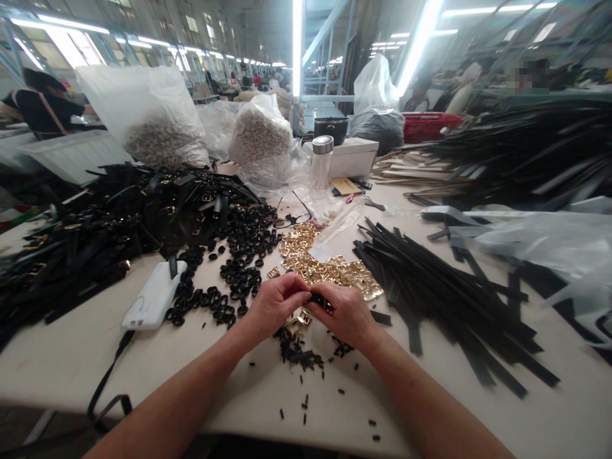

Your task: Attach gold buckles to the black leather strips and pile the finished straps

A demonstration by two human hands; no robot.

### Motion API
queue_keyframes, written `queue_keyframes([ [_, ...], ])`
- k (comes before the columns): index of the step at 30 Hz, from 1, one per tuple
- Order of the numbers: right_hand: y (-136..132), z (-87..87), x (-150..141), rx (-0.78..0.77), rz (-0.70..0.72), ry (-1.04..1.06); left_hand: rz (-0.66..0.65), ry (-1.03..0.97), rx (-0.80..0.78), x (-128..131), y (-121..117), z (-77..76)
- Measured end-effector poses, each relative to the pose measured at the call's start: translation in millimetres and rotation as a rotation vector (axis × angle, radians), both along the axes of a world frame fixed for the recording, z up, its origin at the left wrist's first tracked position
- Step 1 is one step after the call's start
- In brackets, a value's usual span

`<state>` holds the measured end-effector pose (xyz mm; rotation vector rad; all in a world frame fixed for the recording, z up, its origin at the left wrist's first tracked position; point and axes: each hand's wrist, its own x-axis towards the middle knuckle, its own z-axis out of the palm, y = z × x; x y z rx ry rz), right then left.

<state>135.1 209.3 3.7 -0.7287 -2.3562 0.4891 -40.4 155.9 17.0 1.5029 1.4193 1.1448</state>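
Note:
My left hand (276,301) and my right hand (345,311) meet over the table, fingertips pinched close together. Between them is a black strap (381,317), its flat tail showing past my right hand; the part at the fingertips is mostly hidden. Just beyond lies a heap of gold buckles (342,271), and one buckle (304,317) shows beneath my hands. Small black pieces (301,356) are scattered on the near side. To the left spreads a pile of black loops (239,274); on the right lies a bundle of black straps (444,299).
A white power bank (155,296) with a black cord lies at left, near a large pile of buckled straps (143,210). Glasses (292,217), a clear bottle (322,166) and a white box (356,158) stand farther back. Plastic bags (262,137) line the far side.

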Motion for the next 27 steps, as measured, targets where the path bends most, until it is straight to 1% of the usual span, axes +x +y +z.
queue_keyframes([
  [7, -0.2, 3.2, 2.3, -0.004, 0.006, 0.050, 0.011, -0.165, -0.064, -1.1, 2.3, -0.9],
  [12, 2.5, 5.9, 2.7, 0.001, 0.046, 0.048, 0.001, -0.322, -0.105, 1.2, 3.1, -0.6],
  [14, 3.5, 6.5, 2.9, 0.002, 0.068, 0.040, -0.010, -0.346, -0.099, 2.6, 3.0, -2.0],
  [16, 4.0, 6.5, 3.2, -0.010, 0.083, 0.032, -0.020, -0.324, -0.085, 3.3, 2.8, -3.2],
  [18, 4.4, 5.8, 3.7, -0.030, 0.084, 0.021, -0.030, -0.232, -0.051, 1.1, 2.9, -1.6],
  [19, 4.8, 5.1, 4.0, -0.038, 0.078, 0.015, -0.029, -0.152, -0.024, -1.9, 3.1, 0.8],
  [21, 6.0, 3.4, 5.1, -0.044, 0.057, 0.009, 0.018, 0.089, 0.031, -13.2, 4.2, 8.7],
  [22, 6.8, 2.5, 5.7, -0.042, 0.044, 0.011, 0.071, 0.234, 0.049, -21.5, 5.0, 13.3],
  [24, 8.5, 0.9, 6.8, -0.034, 0.022, 0.023, 0.244, 0.560, 0.025, -41.6, 6.4, 21.3],
  [25, 9.2, 0.4, 7.3, -0.030, 0.014, 0.028, 0.315, 0.682, -0.022, -52.3, 7.0, 23.8],
  [27, 10.0, 0.2, 7.7, -0.020, 0.006, 0.028, 0.391, 0.842, -0.099, -70.8, 7.9, 24.9],
])
